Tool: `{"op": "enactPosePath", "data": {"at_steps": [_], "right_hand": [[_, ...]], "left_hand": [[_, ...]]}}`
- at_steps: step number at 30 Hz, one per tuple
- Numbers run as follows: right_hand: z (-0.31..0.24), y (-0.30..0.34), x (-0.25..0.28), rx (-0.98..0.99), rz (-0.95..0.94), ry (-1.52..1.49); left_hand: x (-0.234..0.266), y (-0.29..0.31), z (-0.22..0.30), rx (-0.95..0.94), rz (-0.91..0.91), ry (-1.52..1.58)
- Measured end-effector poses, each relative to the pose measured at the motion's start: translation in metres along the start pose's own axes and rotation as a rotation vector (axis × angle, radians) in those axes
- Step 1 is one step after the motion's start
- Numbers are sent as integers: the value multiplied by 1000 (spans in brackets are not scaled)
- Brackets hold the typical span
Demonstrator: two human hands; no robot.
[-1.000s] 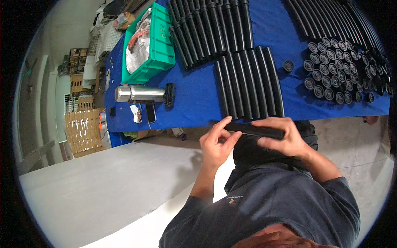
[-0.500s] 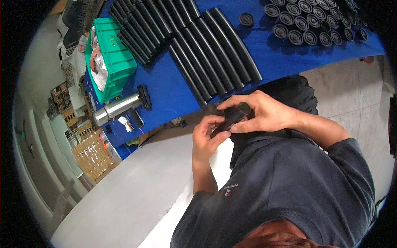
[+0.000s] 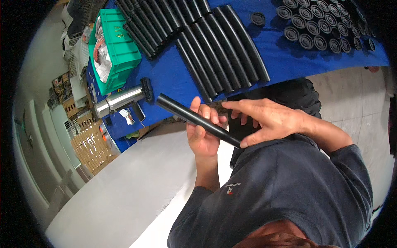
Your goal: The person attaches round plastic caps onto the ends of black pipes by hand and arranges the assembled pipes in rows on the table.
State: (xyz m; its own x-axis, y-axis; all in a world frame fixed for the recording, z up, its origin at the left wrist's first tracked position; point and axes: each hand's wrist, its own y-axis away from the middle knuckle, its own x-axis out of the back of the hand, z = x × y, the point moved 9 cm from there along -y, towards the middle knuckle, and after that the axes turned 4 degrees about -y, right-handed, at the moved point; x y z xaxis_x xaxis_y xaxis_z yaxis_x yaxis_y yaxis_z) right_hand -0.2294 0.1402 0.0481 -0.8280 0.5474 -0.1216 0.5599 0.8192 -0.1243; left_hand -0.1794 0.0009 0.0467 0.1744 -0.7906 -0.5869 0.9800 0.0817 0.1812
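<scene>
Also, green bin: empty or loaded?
Loaded, at least partly: the bin shows white and reddish material through its open top. How deep, cannot tell.

Lighting, as received on my remote feed: moderately bright, apparently from overhead; thin highlights along the black tube [image 3: 192, 117] and the tube row [image 3: 223, 53], harder glare on the steel flask [image 3: 124, 99], white glints on the slatted stack [image 3: 93, 151], soft shadows beneath the black discs [image 3: 313, 27] on the blue counter [image 3: 281, 58], one burnt-out white strip [image 3: 163, 221] beside the dark shirt [image 3: 264, 186]. Picture quality, as I log it: centre reasonably sharp, left-hand wall [image 3: 35, 136] bowed by the fisheye, far-left background soft, corners black.
</scene>
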Motion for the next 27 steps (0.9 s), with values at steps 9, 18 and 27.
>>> {"op": "enactPosePath", "data": {"at_steps": [9,18,27], "right_hand": [[-3,-6,-7,-34,-72,-268],[-5,-15,-6,2,9,-181],[11,-13,-3,-113,66,-204]], "left_hand": [[32,17,-22,74,168,334],[48,54,-71,192,347,596],[15,53,-73,212,184,631]]}}
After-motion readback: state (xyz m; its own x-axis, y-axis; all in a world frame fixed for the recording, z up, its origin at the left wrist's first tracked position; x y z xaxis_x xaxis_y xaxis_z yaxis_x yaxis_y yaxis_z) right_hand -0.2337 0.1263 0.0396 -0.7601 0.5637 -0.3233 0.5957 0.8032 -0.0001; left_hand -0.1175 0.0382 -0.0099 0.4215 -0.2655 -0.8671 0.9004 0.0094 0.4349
